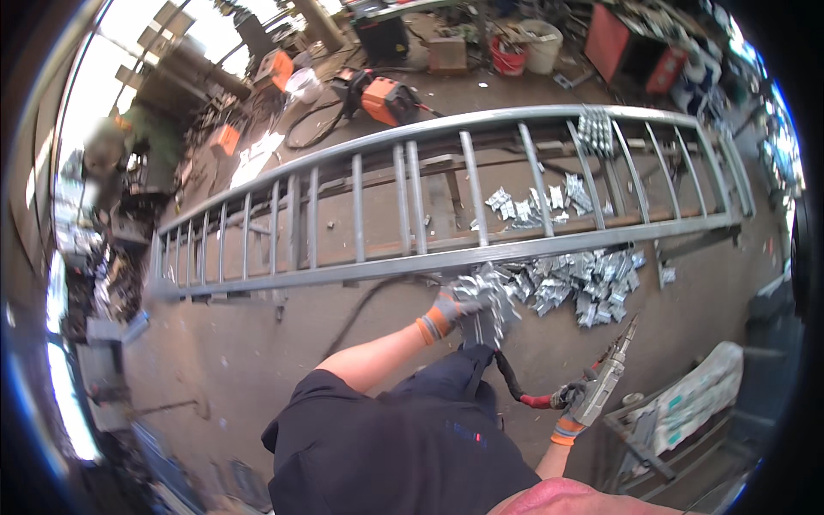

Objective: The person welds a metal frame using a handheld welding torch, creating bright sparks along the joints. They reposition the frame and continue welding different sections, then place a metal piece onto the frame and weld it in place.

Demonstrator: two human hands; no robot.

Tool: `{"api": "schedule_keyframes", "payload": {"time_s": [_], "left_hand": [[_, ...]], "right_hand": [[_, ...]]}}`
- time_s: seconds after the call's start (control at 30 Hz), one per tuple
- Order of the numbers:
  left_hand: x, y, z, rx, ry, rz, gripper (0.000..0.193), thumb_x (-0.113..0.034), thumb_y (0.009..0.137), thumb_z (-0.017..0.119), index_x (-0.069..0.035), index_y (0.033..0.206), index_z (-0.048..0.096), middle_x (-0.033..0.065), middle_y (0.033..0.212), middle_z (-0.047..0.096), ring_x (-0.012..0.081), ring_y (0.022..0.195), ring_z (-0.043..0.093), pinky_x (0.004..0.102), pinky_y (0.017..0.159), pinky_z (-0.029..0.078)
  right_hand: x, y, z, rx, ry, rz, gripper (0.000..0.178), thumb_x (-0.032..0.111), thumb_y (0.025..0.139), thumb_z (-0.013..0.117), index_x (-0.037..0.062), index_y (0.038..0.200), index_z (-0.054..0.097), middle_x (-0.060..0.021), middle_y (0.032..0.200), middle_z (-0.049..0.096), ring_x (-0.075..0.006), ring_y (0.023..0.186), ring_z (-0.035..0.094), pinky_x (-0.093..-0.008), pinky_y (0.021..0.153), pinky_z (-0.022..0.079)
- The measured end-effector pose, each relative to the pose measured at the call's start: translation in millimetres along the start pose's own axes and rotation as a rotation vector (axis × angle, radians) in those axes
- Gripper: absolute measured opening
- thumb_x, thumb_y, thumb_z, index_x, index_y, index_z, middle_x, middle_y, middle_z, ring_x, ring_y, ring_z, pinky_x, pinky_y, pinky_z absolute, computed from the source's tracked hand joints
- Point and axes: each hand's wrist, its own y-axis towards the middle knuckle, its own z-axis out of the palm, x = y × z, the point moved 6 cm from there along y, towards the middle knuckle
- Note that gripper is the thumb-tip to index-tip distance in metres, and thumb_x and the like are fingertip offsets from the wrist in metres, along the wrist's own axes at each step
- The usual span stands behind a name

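Observation:
My left hand, in a grey glove with an orange cuff, is closed on a cluster of small silvery metal brackets just in front of a long ladder-shaped metal frame. Parts of the fingers are hidden behind the cluster. Lower right, my right hand wears a matching glove and grips a long, narrow-nosed welding gun, its tip pointing up and away from me. A red and black cable runs from the gun toward my legs.
A heap of loose brackets lies below the frame's near rail, with more brackets inside it and a row on its far rail. At right stands a metal rack with a cloth. Beyond sit an orange machine and buckets.

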Motion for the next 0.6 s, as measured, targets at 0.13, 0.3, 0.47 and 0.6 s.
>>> {"api": "schedule_keyframes", "payload": {"time_s": [0.13, 0.3, 0.47, 0.6], "left_hand": [[-32.5, -48.5, -99.9, -0.238, -0.325, 0.256, 0.033, -0.001, 0.086, 0.080, -0.006, 0.117, 0.070, 0.0046, 0.107, 0.076, 0.0202, 0.098, 0.074, 0.0360, 0.087, 0.062], [-86.5, -79.7, -257.9, -0.448, -0.583, 0.396, 0.037, -0.008, 0.083, 0.086, -0.008, 0.117, 0.071, 0.0050, 0.104, 0.074, 0.0214, 0.089, 0.073, 0.0370, 0.078, 0.062], [-137.3, -76.8, -404.8, -0.634, -0.760, 0.611, 0.034, -0.015, 0.081, 0.087, -0.008, 0.111, 0.072, 0.0042, 0.097, 0.072, 0.0204, 0.078, 0.068, 0.0398, 0.070, 0.057], [-188.0, -67.4, -531.0, -0.724, -0.759, 0.791, 0.030, -0.018, 0.084, 0.085, -0.010, 0.110, 0.072, 0.0031, 0.095, 0.069, 0.0195, 0.074, 0.065, 0.0371, 0.067, 0.055]], "right_hand": [[33.6, -51.7, 45.3, 0.059, 0.292, 0.002, 0.043, 0.017, 0.097, 0.064, -0.0059, 0.133, 0.058, -0.0191, 0.124, 0.068, -0.0173, 0.079, 0.066, -0.0291, 0.061, 0.055], [54.0, -169.5, 100.0, 0.279, 0.571, 0.232, 0.044, 0.014, 0.098, 0.062, -0.0056, 0.137, 0.057, -0.0148, 0.111, 0.068, -0.0165, 0.082, 0.067, -0.0285, 0.064, 0.056], [54.5, -247.2, 141.3, 0.158, 0.373, 0.230, 0.044, 0.008, 0.097, 0.062, -0.0038, 0.140, 0.057, -0.0109, 0.105, 0.068, -0.0154, 0.082, 0.066, -0.0283, 0.066, 0.057], [65.4, -280.1, 193.8, 0.057, 0.126, 0.174, 0.045, 0.007, 0.097, 0.062, -0.0037, 0.140, 0.057, -0.0105, 0.105, 0.068, -0.0151, 0.082, 0.066, -0.0282, 0.066, 0.057]]}}
